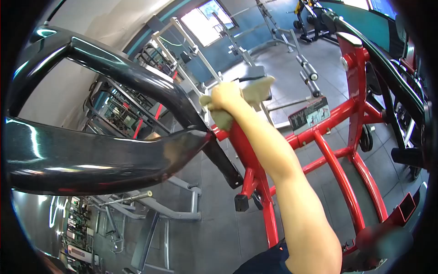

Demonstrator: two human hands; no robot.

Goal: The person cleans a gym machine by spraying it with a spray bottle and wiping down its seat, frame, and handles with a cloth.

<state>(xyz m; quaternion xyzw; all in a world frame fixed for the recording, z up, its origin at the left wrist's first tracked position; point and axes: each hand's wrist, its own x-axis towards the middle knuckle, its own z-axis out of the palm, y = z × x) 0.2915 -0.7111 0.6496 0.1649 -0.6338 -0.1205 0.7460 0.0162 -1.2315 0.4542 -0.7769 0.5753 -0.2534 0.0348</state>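
My right hand (pixel 225 95) is closed around a greyish-olive cloth (pixel 258 90), with its ends sticking out on both sides of the fist. The bare arm reaches up from the bottom right. Hand and cloth are at the top of a red post (pixel 240 141) of a gym machine, overlapping it in this view. Just left of the hand, a thick glossy black machine arm (pixel 123 75) joins the red frame. Another wide black arm (pixel 91 155) runs below it. My left hand is out of view.
An instruction placard (pixel 310 115) is fixed to the red frame's crossbar. Red legs (pixel 340 176) slope down at right. Grey bench frames (pixel 182 208) stand at lower left on the dark tiled floor (pixel 219 228). Racks (pixel 185 57) and a window (pixel 207 23) are behind.
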